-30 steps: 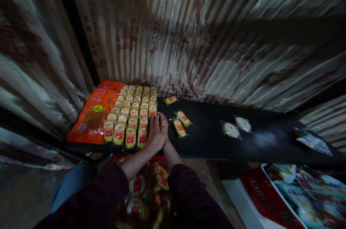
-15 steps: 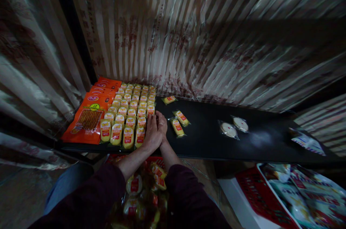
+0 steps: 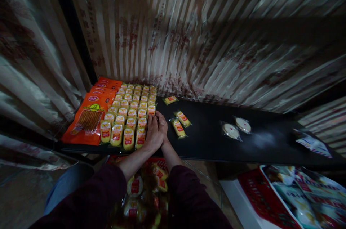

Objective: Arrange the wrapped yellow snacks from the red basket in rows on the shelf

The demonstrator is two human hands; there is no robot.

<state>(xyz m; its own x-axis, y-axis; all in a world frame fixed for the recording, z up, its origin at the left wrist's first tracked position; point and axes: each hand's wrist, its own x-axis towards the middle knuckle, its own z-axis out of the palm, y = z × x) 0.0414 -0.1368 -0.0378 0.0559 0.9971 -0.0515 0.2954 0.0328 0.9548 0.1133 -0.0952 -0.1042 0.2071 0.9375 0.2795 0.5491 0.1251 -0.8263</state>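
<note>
Rows of small yellow wrapped cakes [image 3: 128,137] stand on the left part of a black shelf [image 3: 205,128]. At the right edge of these rows, my left hand [image 3: 154,133] and my right hand [image 3: 162,124] are pressed close together, the right one partly behind the left. Their fingers are bent toward the rightmost row, around something I cannot make out. Just right of my hands lie two loose yellow cakes [image 3: 178,128], with another loose cake [image 3: 170,99] farther back. Orange snack bags [image 3: 88,117] overlap to the left of the rows.
Two round white wrapped pieces [image 3: 231,130] and a white-and-blue packet [image 3: 315,145] lie farther right on the shelf. Below its front edge are a basket of wrapped cakes [image 3: 134,185] and a red basket [image 3: 254,189] of bags. A striped curtain [image 3: 175,41] hangs behind.
The view has shifted slightly, so things at the right appear a little farther right and lower. My hands remain together at the rightmost row, with almost no visible movement.
</note>
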